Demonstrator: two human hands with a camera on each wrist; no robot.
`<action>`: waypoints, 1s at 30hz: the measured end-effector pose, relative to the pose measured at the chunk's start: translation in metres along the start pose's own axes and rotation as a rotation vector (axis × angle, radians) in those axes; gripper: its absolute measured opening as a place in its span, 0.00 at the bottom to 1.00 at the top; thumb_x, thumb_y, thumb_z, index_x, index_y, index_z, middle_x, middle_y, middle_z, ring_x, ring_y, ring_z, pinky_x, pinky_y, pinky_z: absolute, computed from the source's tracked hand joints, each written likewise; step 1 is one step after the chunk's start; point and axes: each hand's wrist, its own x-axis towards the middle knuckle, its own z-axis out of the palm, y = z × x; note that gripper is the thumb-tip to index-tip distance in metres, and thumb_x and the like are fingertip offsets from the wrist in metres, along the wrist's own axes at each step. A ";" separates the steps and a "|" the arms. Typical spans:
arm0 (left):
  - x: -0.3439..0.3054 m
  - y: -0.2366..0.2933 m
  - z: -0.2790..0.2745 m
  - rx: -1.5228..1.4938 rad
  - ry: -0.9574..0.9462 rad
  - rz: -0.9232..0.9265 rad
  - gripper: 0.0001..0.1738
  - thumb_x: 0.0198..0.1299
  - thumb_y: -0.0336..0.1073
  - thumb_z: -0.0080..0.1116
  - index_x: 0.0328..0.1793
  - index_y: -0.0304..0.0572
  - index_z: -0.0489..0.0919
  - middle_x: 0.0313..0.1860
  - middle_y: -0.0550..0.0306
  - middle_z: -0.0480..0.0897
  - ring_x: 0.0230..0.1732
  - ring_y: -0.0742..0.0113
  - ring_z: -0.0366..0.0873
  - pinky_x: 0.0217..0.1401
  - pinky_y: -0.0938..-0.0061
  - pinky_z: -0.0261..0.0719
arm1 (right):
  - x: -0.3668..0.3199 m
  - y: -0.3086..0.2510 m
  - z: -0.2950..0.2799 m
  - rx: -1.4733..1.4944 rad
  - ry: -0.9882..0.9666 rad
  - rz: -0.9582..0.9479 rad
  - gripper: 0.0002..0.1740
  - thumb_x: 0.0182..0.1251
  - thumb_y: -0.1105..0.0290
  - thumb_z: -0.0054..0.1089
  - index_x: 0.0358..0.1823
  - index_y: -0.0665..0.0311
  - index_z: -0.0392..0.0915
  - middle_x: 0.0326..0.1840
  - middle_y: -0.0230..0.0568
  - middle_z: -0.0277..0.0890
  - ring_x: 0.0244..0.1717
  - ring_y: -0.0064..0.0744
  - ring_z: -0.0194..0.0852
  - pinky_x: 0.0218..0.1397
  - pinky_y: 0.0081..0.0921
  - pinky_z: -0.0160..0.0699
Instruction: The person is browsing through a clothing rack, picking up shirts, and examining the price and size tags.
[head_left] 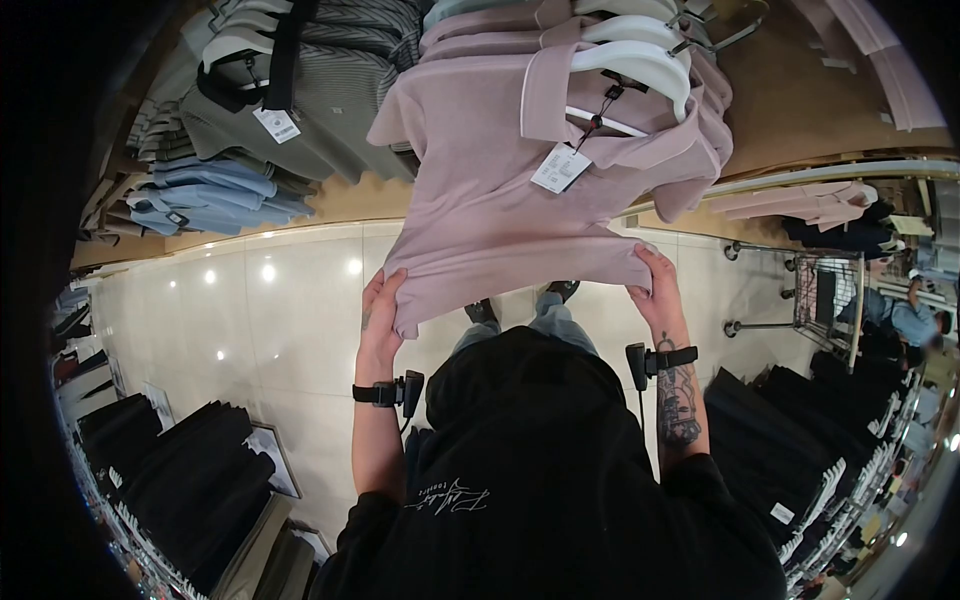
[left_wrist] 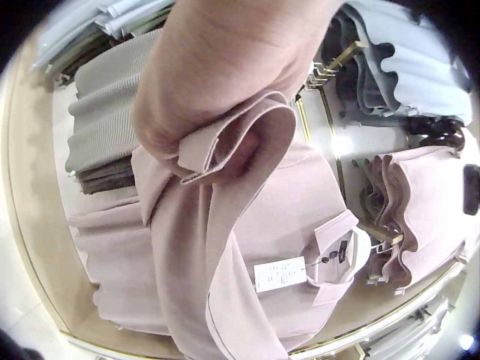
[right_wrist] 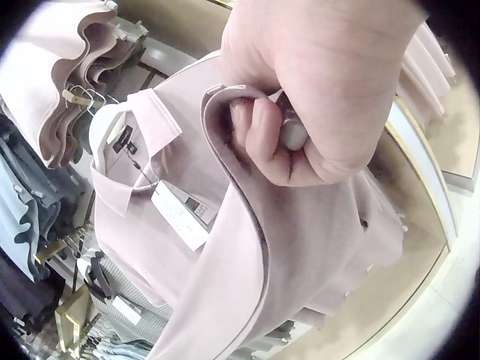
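Observation:
A pink collared polo shirt hangs on a white hanger at the front of a row of similar shirts. My left hand grips one lower corner of its hem, and my right hand holds the other, so the hem is pulled toward me and stretched between them. In the left wrist view, folded fabric wraps over the fingers. The right wrist view shows curled fingers pinching the hem edge. A white price tag dangles from the collar.
Grey-green striped shirts hang to the left, with folded blue garments below. Black garments line racks behind on both sides. A wheeled metal cart stands to the right, and a person is farther off.

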 end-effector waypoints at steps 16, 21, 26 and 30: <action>0.003 -0.001 -0.002 0.009 0.061 0.002 0.20 0.69 0.33 0.66 0.63 0.33 0.78 0.53 0.48 0.86 0.49 0.63 0.87 0.52 0.70 0.87 | 0.000 0.003 -0.010 0.013 -0.074 0.021 0.06 0.75 0.67 0.65 0.43 0.61 0.81 0.28 0.27 0.77 0.12 0.13 0.55 0.13 0.13 0.49; 0.004 -0.001 -0.003 0.006 0.053 0.009 0.20 0.69 0.34 0.67 0.63 0.33 0.78 0.53 0.48 0.86 0.49 0.63 0.87 0.52 0.70 0.86 | -0.003 -0.002 0.000 -0.025 -0.030 0.035 0.05 0.76 0.67 0.64 0.42 0.60 0.80 0.25 0.25 0.74 0.11 0.13 0.52 0.12 0.13 0.48; 0.004 -0.002 -0.006 0.012 0.076 0.012 0.18 0.69 0.34 0.67 0.61 0.34 0.78 0.52 0.50 0.86 0.50 0.65 0.85 0.53 0.71 0.85 | 0.001 0.001 -0.002 -0.027 -0.038 0.034 0.05 0.76 0.67 0.63 0.42 0.60 0.80 0.23 0.24 0.74 0.09 0.13 0.52 0.11 0.14 0.47; 0.008 -0.008 -0.013 0.030 0.120 0.010 0.17 0.69 0.34 0.64 0.61 0.36 0.80 0.52 0.51 0.86 0.51 0.64 0.85 0.55 0.70 0.85 | 0.003 0.001 -0.006 0.000 -0.052 0.035 0.06 0.75 0.67 0.65 0.42 0.61 0.82 0.26 0.26 0.77 0.10 0.13 0.55 0.11 0.14 0.48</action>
